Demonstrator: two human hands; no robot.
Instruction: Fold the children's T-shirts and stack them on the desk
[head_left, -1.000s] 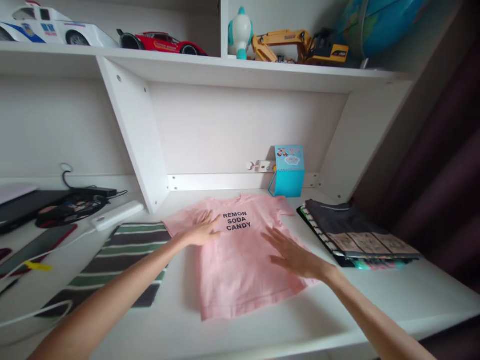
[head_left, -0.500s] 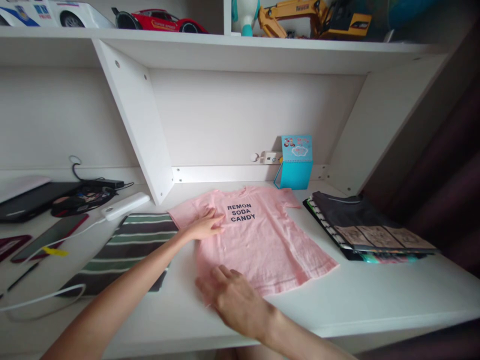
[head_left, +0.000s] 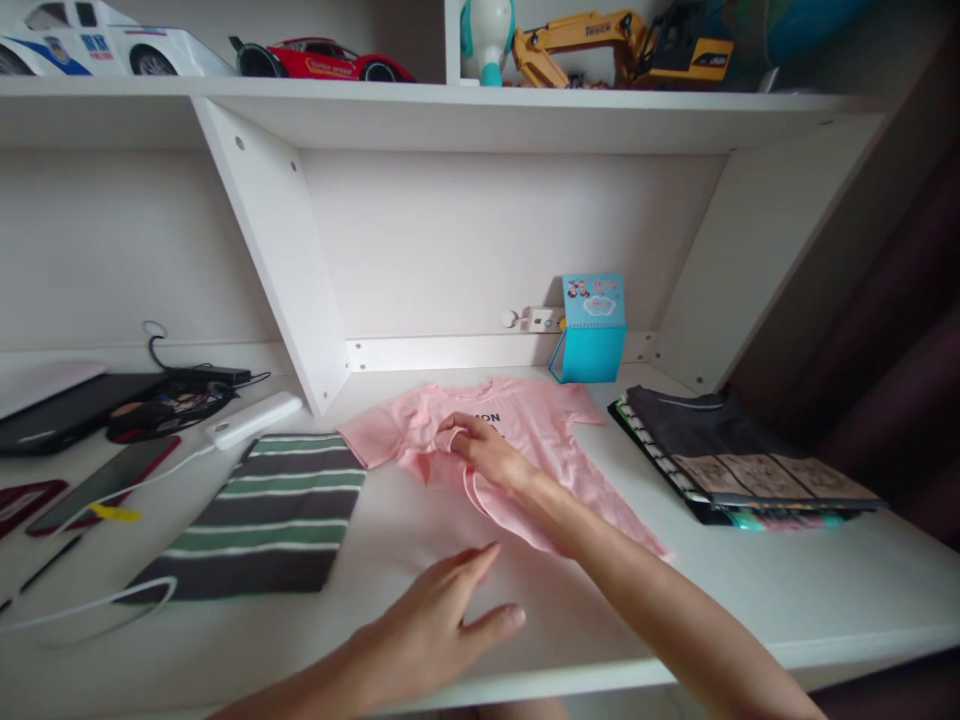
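Note:
A pink T-shirt (head_left: 555, 440) with dark lettering lies on the white desk, its collar toward the back. My right hand (head_left: 487, 450) pinches the shirt's lower left part and holds it folded up over the chest, covering much of the print. My left hand (head_left: 442, 610) hovers near the desk's front edge, thumb and fingers apart, with nothing in it. To the left of the shirt lies a folded green, grey and white striped garment (head_left: 277, 510), next to the pink left sleeve.
On the right, a dark folded shirt (head_left: 720, 430) tops a stack of clothes. A blue desk calendar (head_left: 592, 350) stands behind. A white power strip (head_left: 255, 418), phone (head_left: 105, 485), cables and a laptop (head_left: 67, 410) occupy the left. Toys line the shelf (head_left: 525, 98) above.
My right hand has carried the shirt's lower left corner up and away from me, folding it over. My left hand has left the shirt and come back toward the front edge.

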